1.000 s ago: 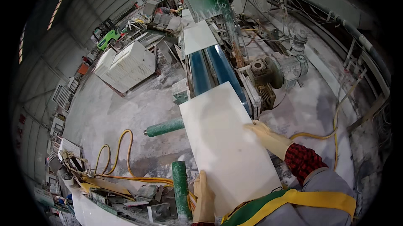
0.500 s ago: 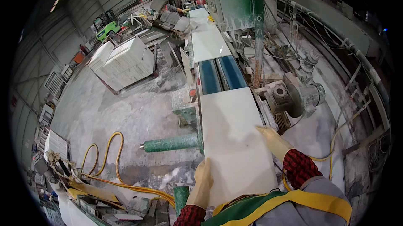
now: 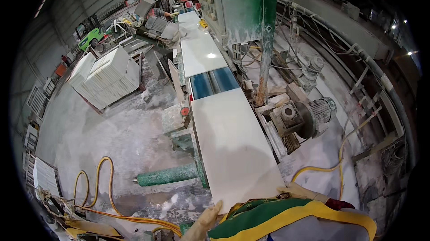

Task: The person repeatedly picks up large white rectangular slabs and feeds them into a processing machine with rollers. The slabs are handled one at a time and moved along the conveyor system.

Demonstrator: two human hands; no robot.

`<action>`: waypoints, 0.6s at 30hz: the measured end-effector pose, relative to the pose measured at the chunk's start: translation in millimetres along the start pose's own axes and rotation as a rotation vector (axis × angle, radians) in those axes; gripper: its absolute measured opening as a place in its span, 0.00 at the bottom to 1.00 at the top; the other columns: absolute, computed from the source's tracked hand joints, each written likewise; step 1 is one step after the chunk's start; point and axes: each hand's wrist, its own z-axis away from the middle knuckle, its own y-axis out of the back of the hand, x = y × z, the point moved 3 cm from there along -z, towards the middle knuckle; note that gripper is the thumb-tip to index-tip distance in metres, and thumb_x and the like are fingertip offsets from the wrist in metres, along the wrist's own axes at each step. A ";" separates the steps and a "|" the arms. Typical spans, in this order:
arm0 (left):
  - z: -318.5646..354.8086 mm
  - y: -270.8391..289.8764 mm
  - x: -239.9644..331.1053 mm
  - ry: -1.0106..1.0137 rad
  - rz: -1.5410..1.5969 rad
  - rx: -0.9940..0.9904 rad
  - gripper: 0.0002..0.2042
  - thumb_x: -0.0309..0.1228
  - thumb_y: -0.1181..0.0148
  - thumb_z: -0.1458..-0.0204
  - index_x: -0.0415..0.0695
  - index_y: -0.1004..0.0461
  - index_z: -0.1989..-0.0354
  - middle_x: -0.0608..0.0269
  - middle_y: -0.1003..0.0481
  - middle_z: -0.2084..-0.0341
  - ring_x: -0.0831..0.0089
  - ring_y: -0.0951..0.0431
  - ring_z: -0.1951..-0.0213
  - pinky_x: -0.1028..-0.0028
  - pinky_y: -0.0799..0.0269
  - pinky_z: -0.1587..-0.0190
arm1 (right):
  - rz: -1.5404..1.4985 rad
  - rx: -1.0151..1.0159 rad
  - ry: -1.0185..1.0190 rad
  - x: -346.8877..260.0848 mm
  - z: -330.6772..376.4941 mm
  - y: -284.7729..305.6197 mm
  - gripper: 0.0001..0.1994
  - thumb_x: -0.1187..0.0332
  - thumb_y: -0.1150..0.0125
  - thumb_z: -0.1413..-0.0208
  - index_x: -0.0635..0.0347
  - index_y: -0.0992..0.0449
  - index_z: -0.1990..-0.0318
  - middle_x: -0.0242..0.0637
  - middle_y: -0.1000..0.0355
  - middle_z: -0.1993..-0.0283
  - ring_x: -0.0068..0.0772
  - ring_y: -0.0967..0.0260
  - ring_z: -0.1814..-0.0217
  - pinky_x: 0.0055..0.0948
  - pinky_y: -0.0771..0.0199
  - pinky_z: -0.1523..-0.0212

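Near slab (image 3: 237,147), white and rectangular, lying flat with its far end over the blue belts (image 3: 202,86) and its near end against your green-and-yellow apron (image 3: 264,218). Your left hand (image 3: 202,223) touches the near slab's near left corner, fingers at the edge; your right hand (image 3: 307,191) lies at its near right corner, partly hidden by the apron. Neither of your hands appears clenched, but whether they grasp the near slab or merely press against it, you cannot tell here. As judged from this view, setting the near slab in line with the belts looks largely done; not yet done is the freeing of both your hands from its near end, and a stretch of bare belt separates its far end from the next white slab (image 3: 202,55). Left of the near slab: a green roller (image 3: 168,176), then a yellow hose (image 3: 109,174); farther off, beyond its far left corner, a stack of white slabs (image 3: 112,75). Right of it: a motor (image 3: 323,109); beyond its far right corner, a green cabinet (image 3: 246,10)
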 end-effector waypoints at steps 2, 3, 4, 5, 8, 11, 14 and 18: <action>9.0 -9.6 29.4 -0.057 -0.190 -0.024 0.23 0.44 0.41 0.32 0.31 0.26 0.47 0.54 0.20 0.56 0.69 0.19 0.57 0.70 0.22 0.51 | -0.130 0.056 0.032 -17.6 -11.1 -1.5 0.15 0.52 0.38 0.32 0.56 0.23 0.56 0.33 0.21 0.60 0.20 0.31 0.69 0.22 0.32 0.72; 9.8 -17.8 48.6 -0.092 -0.283 -0.040 0.24 0.45 0.41 0.32 0.31 0.25 0.48 0.54 0.20 0.56 0.69 0.19 0.59 0.71 0.22 0.53 | -0.191 0.085 0.053 -34.2 -14.2 -6.0 0.15 0.52 0.39 0.32 0.56 0.23 0.58 0.33 0.22 0.62 0.20 0.32 0.70 0.22 0.32 0.73; 1.3 -19.4 56.6 -0.122 -0.268 0.025 0.22 0.45 0.39 0.33 0.33 0.25 0.49 0.55 0.20 0.58 0.70 0.19 0.62 0.72 0.21 0.54 | -0.175 0.194 0.079 -38.0 -31.3 -4.4 0.14 0.54 0.40 0.31 0.54 0.24 0.59 0.33 0.23 0.66 0.21 0.32 0.71 0.23 0.32 0.73; -7.8 -21.0 64.7 -0.154 -0.253 0.088 0.21 0.44 0.38 0.34 0.34 0.25 0.50 0.57 0.20 0.60 0.70 0.19 0.66 0.73 0.21 0.55 | -0.204 0.210 0.086 -53.2 -39.3 -7.7 0.14 0.54 0.39 0.32 0.56 0.24 0.59 0.35 0.24 0.67 0.22 0.31 0.71 0.24 0.30 0.72; -80.6 -5.0 42.5 -0.202 0.141 0.230 0.15 0.42 0.39 0.33 0.40 0.26 0.57 0.58 0.21 0.62 0.69 0.20 0.67 0.69 0.20 0.56 | -0.325 0.269 0.117 -85.5 -63.7 -7.1 0.13 0.56 0.39 0.32 0.57 0.25 0.58 0.38 0.23 0.66 0.26 0.28 0.70 0.26 0.25 0.68; -79.8 -20.1 34.3 -0.239 0.396 0.226 0.14 0.42 0.39 0.33 0.41 0.27 0.59 0.56 0.21 0.60 0.68 0.20 0.65 0.66 0.20 0.55 | -0.543 0.414 0.143 -81.7 -77.1 -7.6 0.14 0.56 0.38 0.32 0.58 0.26 0.55 0.39 0.24 0.64 0.27 0.26 0.67 0.31 0.22 0.66; -67.9 -28.9 31.0 -0.096 0.238 0.106 0.18 0.45 0.44 0.31 0.38 0.27 0.52 0.54 0.20 0.57 0.66 0.20 0.63 0.63 0.20 0.53 | -0.400 0.259 0.018 -82.4 -58.7 -13.4 0.22 0.49 0.44 0.29 0.63 0.25 0.50 0.43 0.20 0.60 0.30 0.24 0.66 0.28 0.20 0.65; -71.4 -37.2 39.7 -0.159 0.197 0.097 0.22 0.46 0.51 0.28 0.34 0.28 0.49 0.49 0.19 0.56 0.65 0.19 0.63 0.64 0.20 0.53 | -0.297 0.119 0.018 -72.8 -77.6 -19.1 0.27 0.49 0.56 0.24 0.67 0.23 0.46 0.48 0.17 0.57 0.35 0.20 0.65 0.32 0.18 0.63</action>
